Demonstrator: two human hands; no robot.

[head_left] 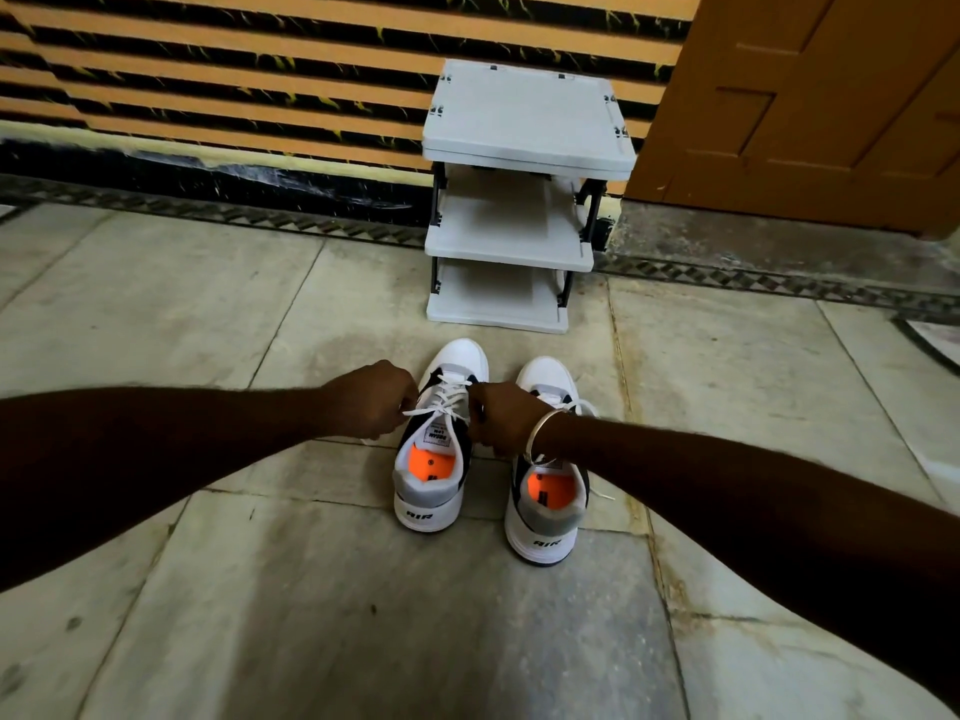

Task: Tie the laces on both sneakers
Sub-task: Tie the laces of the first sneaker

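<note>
Two sneakers are set side by side on a stone floor (260, 589), with the laces of the left one held by two hands.

One grey shelf rack (519, 200) with three tiers is seen against the wall, and one wooden door (810, 106) at its right. The left sneaker (431, 491) and right sneaker (550, 511) lie with long axes running away from the person, toes toward the rack, heels nearest. A white lace (426, 407) is pinched in the closed left hand (371, 397); the right hand (501, 418), one bangle (543, 433) at its wrist, is closed on the other end.
</note>
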